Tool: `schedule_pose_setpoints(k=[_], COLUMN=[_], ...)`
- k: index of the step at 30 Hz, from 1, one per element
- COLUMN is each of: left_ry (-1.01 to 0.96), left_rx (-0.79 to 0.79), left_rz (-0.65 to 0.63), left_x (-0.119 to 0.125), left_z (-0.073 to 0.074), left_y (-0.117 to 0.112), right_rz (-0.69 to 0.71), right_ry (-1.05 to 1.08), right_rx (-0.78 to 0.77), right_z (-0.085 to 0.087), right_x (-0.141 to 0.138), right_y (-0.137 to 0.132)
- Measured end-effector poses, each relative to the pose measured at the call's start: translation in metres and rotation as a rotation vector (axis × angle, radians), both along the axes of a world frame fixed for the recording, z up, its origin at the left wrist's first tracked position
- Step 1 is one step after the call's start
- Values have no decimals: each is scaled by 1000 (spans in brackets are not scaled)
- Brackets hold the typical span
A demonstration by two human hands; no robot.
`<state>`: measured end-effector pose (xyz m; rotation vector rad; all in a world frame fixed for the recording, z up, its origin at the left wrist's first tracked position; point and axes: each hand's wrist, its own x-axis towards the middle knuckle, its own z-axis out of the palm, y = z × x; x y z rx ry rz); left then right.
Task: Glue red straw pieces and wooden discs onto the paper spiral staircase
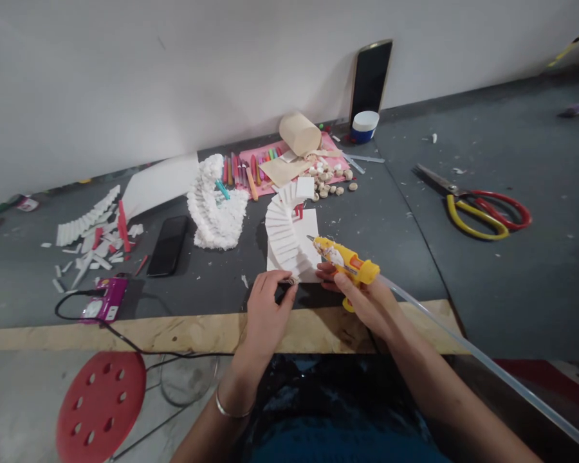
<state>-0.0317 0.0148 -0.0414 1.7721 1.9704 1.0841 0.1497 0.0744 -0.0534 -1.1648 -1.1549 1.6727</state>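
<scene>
My right hand (361, 299) is wrapped round a yellow glue gun (345, 257), its nozzle pointing left over a white model of a curved staircase (282, 228). A long clear glue stick (439, 318) trails from the back of the gun. At the table's front edge, my left hand (269, 302) pinches a small pale shell-like piece (293, 280) between thumb and fingers, close to the lowest steps. The staircase curves up on a white base (311, 225), with small red pieces (298, 211) under its top.
Beige shells (323, 183) lie behind the staircase, near a tipped cup (300, 134) and coloured pens. A fluffy white model (217, 209), a phone (168, 245) and white scraps are to the left. Scissors (477, 206) lie right. A cable runs from a purple power strip (107, 299).
</scene>
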Motion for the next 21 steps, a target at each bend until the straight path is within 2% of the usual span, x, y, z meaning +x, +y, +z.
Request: schedule_pose_setpoints(k=[5,10,21], left_ry=[18,18,-47], left_rx=[-3,-11,-10], left_rz=[-15,-25,-11], left_x=[3,3,2], left_z=[0,-1,-1], left_y=[-3,-6,-5], right_rz=[12,-43,13], right_ry=[-26,41,-34], right_rx=[56,35,95], right_z=[-12,-12,-23], right_x=[2,-1,3], right_y=[-1,-4,-2])
